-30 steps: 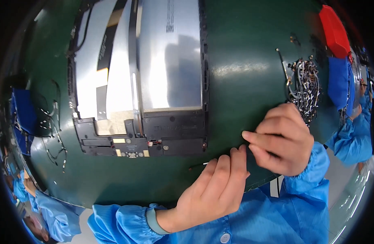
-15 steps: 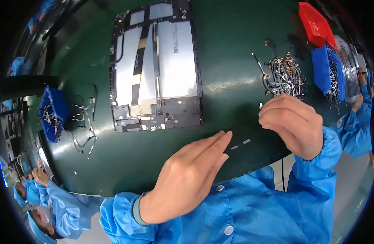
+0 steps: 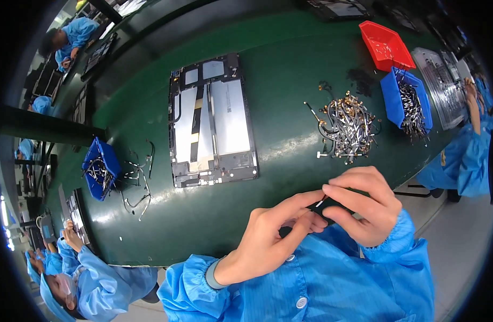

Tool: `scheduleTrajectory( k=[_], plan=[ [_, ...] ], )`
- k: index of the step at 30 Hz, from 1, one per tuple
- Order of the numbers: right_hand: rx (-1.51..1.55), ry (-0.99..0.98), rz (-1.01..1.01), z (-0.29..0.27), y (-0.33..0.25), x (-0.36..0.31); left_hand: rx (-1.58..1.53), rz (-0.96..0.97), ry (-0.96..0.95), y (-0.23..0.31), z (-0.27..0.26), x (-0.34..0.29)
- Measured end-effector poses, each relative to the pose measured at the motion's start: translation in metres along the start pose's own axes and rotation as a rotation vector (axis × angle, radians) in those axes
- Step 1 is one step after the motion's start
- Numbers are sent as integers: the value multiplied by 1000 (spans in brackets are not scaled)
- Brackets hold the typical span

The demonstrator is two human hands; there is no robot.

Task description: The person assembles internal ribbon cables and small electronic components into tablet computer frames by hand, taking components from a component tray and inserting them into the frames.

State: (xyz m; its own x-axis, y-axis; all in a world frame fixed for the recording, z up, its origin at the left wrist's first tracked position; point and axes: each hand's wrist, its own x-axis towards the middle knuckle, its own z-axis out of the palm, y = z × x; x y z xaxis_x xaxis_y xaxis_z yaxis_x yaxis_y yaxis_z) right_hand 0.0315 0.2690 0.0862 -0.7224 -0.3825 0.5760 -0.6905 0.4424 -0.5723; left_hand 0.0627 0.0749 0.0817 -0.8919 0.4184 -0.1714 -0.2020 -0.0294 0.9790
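My two hands meet over the table's front edge. Between their fingertips is a thin dark piece with a white end, too small to name surely. My left hand is closed, thumb and forefinger coming together at the white end. My right hand has its fingers bent around the dark end, which runs in under them and is partly hidden. Beyond my right hand lies a heap of short cables with brass-coloured and white ends. An opened tablet-like device with silver panels lies farther left.
At the right stand a blue bin of cables, a red bin and a clear plastic tray. On the left, loose cables lie beside another blue bin. Co-workers in blue sit at both sides.
My view has shifted. My right hand has come from beside the cable heap to meet my left. The two small pale strips that lay on the table between the hands no longer show.
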Motion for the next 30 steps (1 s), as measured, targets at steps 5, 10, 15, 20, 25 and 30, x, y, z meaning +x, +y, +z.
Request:
scheduleTrajectory(
  k=[5, 10, 15, 20, 25, 30],
  plan=[
    [223, 14, 190, -6, 6, -10, 129, 89, -47, -2, 6, 2],
    [111, 144, 184, -10, 1, -12, 92, 7, -46, 0, 9, 2],
    [82, 84, -6, 5, 2, -10, 42, 178, 97, -1, 18, 5],
    [228, 84, 38, 9, 8, -2, 378, 266, 146, 11, 12, 8],
    [220, 191, 307, -22, 64, 60, 394, 299, 392, 8, -22, -7],
    [-724, 235, 405, -128, 257, 118, 390, 267, 694, -21, -119, -27]
  ],
)
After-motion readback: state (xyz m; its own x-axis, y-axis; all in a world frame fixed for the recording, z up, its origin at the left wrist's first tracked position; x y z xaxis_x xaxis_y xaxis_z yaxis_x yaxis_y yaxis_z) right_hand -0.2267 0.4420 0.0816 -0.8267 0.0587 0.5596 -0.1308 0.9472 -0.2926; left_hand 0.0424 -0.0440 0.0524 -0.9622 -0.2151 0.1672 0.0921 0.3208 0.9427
